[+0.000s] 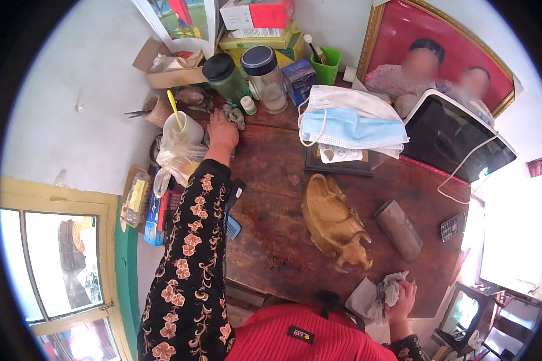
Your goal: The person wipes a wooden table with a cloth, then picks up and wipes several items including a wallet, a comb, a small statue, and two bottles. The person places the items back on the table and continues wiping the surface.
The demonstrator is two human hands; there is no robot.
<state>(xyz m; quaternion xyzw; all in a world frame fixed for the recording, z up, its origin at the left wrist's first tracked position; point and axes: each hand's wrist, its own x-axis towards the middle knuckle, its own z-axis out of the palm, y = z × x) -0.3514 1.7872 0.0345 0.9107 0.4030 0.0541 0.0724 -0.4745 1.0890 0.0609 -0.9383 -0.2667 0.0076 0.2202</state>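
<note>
My left hand (222, 131) reaches to the back left of the wooden table (271, 198), its fingers beside a crumpled grey cloth or paper (234, 116); whether it grips anything there I cannot tell. At the near right edge my right hand (401, 301) is closed on a crumpled grey-white cloth (377, 298). A golden-brown ox figurine (336, 221) lies at the table's middle right. Next to it is a brown glasses case (398, 230). A small white bottle (248, 105) stands near my left hand.
Two lidded jars (264, 79) stand at the back, by boxes and a green cup (325, 67). Face masks (352, 119) lie before a tablet-like screen (460, 135). A white cup (183, 128), plastic bag (178, 155) and blue comb (232, 227) are at left; a keypad phone (453, 227) is at right.
</note>
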